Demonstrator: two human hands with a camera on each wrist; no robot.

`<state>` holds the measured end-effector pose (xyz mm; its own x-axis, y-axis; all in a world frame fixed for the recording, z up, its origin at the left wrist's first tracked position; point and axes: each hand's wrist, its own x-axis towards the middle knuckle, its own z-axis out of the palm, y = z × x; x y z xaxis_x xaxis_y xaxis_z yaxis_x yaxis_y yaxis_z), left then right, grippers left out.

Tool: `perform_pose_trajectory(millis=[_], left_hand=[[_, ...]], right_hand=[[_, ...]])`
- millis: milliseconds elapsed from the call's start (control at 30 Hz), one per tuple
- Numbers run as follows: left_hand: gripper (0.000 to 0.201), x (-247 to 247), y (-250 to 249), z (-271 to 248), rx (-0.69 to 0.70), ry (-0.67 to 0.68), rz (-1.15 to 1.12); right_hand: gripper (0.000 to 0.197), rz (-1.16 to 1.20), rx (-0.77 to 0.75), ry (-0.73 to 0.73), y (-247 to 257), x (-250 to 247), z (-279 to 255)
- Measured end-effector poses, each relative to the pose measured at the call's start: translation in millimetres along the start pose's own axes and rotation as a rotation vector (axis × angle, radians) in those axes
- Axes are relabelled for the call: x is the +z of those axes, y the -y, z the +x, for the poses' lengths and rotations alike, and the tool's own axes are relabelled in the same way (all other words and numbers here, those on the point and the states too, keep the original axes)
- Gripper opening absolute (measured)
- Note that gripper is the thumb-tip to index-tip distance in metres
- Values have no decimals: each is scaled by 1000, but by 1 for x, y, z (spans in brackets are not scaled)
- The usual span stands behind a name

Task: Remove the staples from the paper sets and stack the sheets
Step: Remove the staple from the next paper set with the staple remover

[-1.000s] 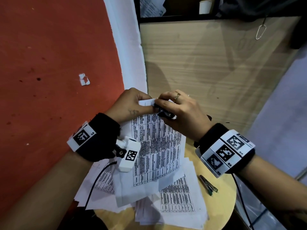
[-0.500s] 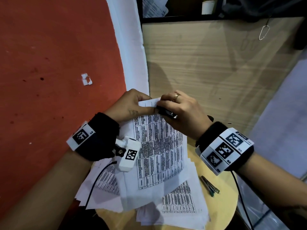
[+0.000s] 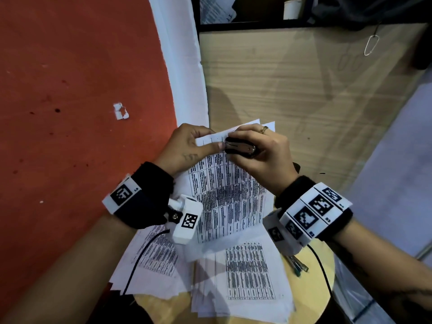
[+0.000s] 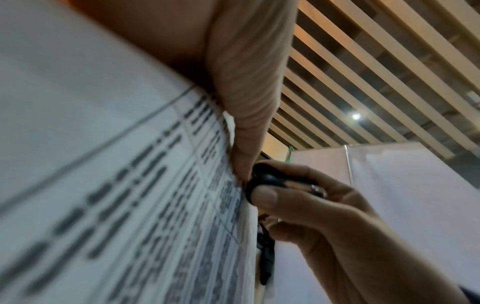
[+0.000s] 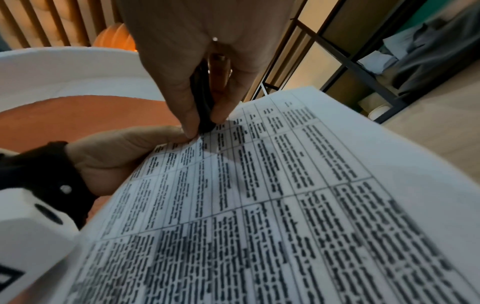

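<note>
A stapled paper set (image 3: 231, 197) printed with tables is held up above the small round table. My left hand (image 3: 187, 146) pinches its top left corner, thumb on the front. My right hand (image 3: 259, 148) grips a black and metal staple remover (image 3: 240, 147) whose tip meets the paper right beside the left thumb. The right wrist view shows the staple remover (image 5: 203, 107) squeezed between thumb and finger against the paper set (image 5: 285, 195). The staple itself is hidden. In the left wrist view the staple remover (image 4: 265, 181) sits at the edge of the paper set (image 4: 116, 185).
Loose printed sheets (image 3: 247, 277) lie piled on the round wooden table (image 3: 315, 288). A green pen (image 3: 298, 265) lies at the table's right. A wooden panel (image 3: 304, 101) stands behind, red floor (image 3: 70, 113) to the left.
The staple remover has turned so its metal side faces up at the paper's top corner. Both hands stay at the same corner.
</note>
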<state>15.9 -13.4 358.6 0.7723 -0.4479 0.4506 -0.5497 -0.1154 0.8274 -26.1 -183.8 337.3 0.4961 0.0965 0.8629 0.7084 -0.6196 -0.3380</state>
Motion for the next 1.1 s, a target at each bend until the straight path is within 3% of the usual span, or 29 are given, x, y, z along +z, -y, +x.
perform_pose_trajectory(millis=[67,167,367,467,600,700,767,867,933,1100], left_hand=[[8,3,5,0,16,-77,62],[29,8,6,0,7,-157,121],[56,-5,22,4,-16,-301,393],[64,-10,22,3,-87,-295,423],[60,-14,23,5,-107,-284,528],[42,-22,34,5,-107,-211,495],[32,-29,42,6,-141,-152,420],[18,-42,50,7,-192,5,294],[8,-48,53,10,-216,132,261],[9,-60,53,21,-258,352,309]], right_hand=[[28,9,12,-32,-1,2,-1],[26,4,23,-78,0,8,-3],[22,-285,-7,-165,-16,4,-10],[24,-287,77,-48,-32,11,-28],[24,-280,404,194,-57,28,-62],[26,-329,544,326,-68,28,-74],[33,-255,631,319,-70,24,-74],[37,235,834,246,-62,15,-66],[38,501,926,274,-60,16,-63],[38,601,979,463,-61,21,-59]])
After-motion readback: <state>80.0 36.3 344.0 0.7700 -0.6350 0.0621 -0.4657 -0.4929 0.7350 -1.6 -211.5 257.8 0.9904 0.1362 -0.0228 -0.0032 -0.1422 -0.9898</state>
